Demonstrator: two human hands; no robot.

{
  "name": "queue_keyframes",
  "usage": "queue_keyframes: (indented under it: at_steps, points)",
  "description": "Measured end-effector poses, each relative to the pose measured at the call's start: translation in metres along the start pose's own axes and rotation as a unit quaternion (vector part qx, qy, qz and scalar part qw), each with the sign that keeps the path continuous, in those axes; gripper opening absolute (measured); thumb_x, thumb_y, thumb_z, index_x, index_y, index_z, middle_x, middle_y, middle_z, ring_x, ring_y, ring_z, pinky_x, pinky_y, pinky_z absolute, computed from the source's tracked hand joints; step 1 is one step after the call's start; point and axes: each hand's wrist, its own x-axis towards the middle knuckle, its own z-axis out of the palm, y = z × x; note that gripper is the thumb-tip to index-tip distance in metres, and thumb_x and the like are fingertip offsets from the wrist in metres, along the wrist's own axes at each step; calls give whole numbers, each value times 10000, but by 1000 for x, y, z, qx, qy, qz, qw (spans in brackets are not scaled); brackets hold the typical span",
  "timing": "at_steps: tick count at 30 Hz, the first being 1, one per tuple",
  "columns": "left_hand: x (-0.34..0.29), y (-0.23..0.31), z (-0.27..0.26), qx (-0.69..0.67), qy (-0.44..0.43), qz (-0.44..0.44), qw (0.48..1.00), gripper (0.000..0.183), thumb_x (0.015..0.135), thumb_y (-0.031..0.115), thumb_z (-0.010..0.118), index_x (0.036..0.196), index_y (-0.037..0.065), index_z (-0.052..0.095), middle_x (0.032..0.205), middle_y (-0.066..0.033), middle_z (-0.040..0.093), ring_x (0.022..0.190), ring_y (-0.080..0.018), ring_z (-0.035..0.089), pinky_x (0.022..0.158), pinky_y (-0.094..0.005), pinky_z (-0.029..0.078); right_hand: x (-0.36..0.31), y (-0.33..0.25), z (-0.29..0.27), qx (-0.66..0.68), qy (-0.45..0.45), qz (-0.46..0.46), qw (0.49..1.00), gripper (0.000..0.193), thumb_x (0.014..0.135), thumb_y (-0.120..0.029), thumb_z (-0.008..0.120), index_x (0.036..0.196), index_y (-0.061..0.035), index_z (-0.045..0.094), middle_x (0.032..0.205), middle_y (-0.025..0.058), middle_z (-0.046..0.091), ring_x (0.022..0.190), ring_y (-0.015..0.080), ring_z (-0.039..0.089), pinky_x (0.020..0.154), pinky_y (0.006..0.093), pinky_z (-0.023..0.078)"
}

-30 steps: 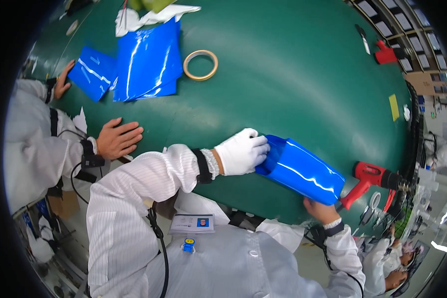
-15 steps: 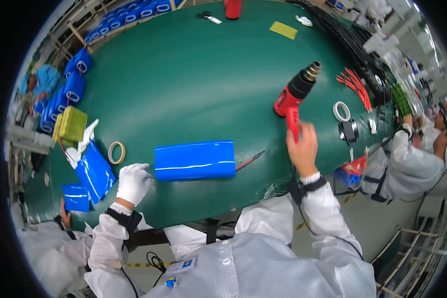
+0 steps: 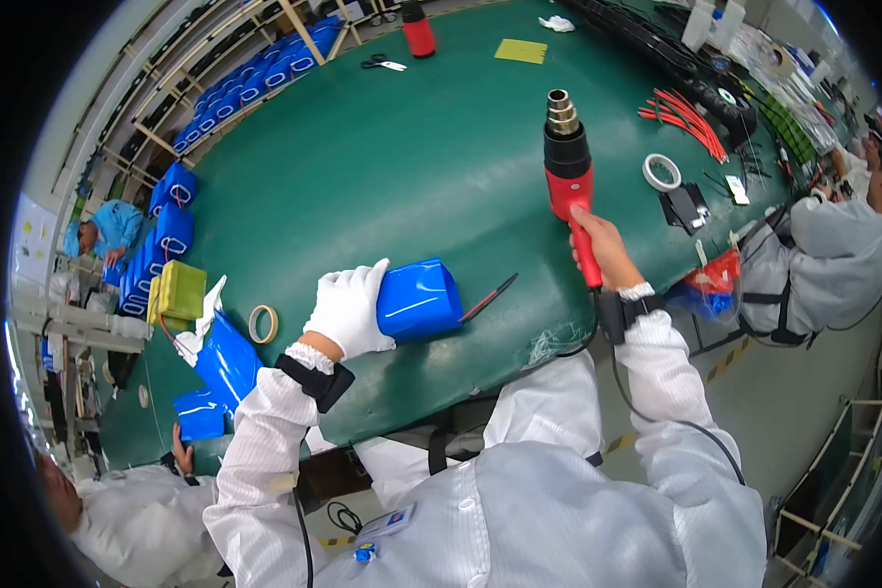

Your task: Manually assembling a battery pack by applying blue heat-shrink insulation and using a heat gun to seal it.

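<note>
My gloved left hand (image 3: 351,312) is closed around the left end of a blue-wrapped battery pack (image 3: 419,300). The pack's right end looks open-ended, with a red and black lead (image 3: 490,297) coming out toward the right. In my bare right hand (image 3: 606,247) is the handle of a red and black heat gun (image 3: 568,167). Its metal nozzle points toward the far side of the table, away from the pack. Whether the left end of the pack rests on the table is hidden by the glove.
On the green table (image 3: 412,157) lie a tan tape roll (image 3: 263,324), blue film sleeves (image 3: 227,365), a yellow pack (image 3: 180,294), a white tape roll (image 3: 661,172), red tubing (image 3: 686,120) and scissors (image 3: 384,63). A co-worker's hand (image 3: 182,453) touches the near left edge.
My left hand has moved right and taken hold of the pack, which is now turned slightly. The heat gun has swung from tilting right to pointing straight away from me.
</note>
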Motion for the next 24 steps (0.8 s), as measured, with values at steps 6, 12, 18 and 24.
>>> queue_keyframes:
  at_steps: [6, 12, 18, 24]
  points:
    - [9, 5, 3, 9, 7, -6, 1000, 1072, 526, 432, 882, 1426, 55, 437, 1173, -143, 614, 1088, -336, 624, 997, -459, 437, -107, 20, -25, 165, 44, -10, 985, 378, 963, -443, 639, 999, -72, 575, 724, 12, 575, 578, 121, 568, 514, 266, 467]
    - [12, 6, -1, -9, -5, -18, 1000, 995, 505, 428, 879, 1361, 85, 505, 1172, -140, 621, 1081, -345, 626, 994, -456, 441, -158, 24, -50, 248, 90, -197, 944, 364, 987, -316, 635, 1207, -45, 532, 953, 62, 595, 799, 166, 626, 681, 314, 538]
    - [10, 6, 6, -3, 17, -23, 1000, 968, 505, 468, 867, 1335, 98, 531, 1179, -127, 625, 1102, -338, 614, 1040, -478, 403, -180, 15, -61, 328, 29, -281, 901, 548, 912, -218, 721, 1363, -55, 456, 1061, 106, 622, 860, 239, 653, 774, 433, 565]
    - [23, 1, -2, -13, -10, -33, 999, 965, 496, 474, 871, 1332, 122, 541, 1225, -122, 623, 1156, -319, 602, 1094, -505, 359, -209, 9, -68, 257, 37, -302, 917, 568, 855, -144, 714, 1343, -15, 452, 1177, 120, 538, 814, 199, 640, 662, 354, 564]
